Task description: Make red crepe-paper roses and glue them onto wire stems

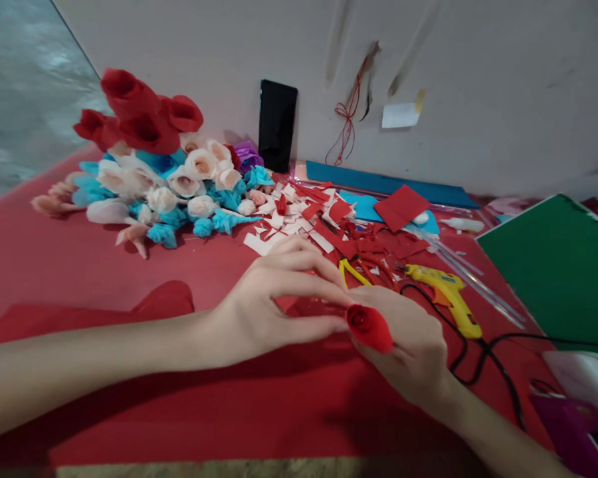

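A small rolled red paper rose point(369, 326) sits between both hands above the red sheet point(204, 398) covering the table. My right hand point(408, 345) cradles the rose from below with its fingers curled round it. My left hand point(274, 299) reaches in from the left, and its fingertips pinch the top edge of the rose. Both forearms cross the near part of the table.
A heap of red, white and blue paper flowers point(154, 166) lies at the back left. Red and white paper scraps point(319, 219) litter the middle. A yellow glue gun point(451, 295) with black cord, glue sticks point(478, 275), a green sheet point(558, 259) and a black phone point(277, 125) are nearby.
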`<state>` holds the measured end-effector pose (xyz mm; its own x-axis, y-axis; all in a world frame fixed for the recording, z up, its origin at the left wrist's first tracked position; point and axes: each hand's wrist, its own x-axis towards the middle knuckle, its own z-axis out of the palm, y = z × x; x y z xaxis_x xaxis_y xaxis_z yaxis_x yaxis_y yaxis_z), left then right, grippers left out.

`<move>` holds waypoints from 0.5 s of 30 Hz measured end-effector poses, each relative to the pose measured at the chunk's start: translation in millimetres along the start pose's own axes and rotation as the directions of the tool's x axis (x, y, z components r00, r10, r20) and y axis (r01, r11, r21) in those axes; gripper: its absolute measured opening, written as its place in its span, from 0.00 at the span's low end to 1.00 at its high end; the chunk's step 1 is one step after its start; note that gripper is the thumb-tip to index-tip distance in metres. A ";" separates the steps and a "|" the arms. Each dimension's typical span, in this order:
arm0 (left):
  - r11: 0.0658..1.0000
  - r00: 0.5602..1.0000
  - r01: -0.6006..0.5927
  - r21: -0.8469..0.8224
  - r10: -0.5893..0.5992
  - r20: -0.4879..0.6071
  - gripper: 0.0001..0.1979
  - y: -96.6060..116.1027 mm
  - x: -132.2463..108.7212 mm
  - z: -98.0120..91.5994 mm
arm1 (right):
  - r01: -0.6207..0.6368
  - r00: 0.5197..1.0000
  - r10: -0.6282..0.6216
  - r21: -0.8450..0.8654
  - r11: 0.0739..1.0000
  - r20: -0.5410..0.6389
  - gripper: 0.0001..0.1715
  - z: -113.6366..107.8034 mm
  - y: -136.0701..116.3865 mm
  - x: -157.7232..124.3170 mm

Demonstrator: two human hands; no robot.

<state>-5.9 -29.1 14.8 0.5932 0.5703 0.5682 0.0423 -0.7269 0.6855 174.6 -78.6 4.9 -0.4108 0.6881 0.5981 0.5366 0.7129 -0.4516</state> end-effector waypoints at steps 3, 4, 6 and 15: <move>0.997 0.996 0.079 -0.026 -0.078 0.050 0.12 -6.2 4.1 -5.3 | -0.061 0.998 0.060 -0.058 0.996 -0.013 0.05 -4.1 -1.2 1.7; 0.993 0.992 0.119 -0.015 -0.118 0.055 0.14 -10.4 6.2 -8.1 | -0.096 0.995 0.094 -0.096 0.991 -0.026 0.06 -6.1 -2.0 2.8; 0.987 0.984 0.146 0.059 -0.152 0.098 0.09 -21.9 10.6 -14.8 | -0.157 0.987 0.146 -0.171 0.973 -0.071 0.10 -11.0 -3.5 5.1; 0.941 0.690 -0.120 0.317 -0.151 0.708 0.06 -53.8 15.5 -43.7 | -0.538 0.827 0.538 -0.045 0.842 0.162 0.15 -35.0 0.0 14.7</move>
<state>-34.1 35.5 6.6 0.9721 0.2320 -0.0335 0.2234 -0.8734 0.4326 194.3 -73.2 36.9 -0.1706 0.9746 0.1447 0.7056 0.2234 -0.6725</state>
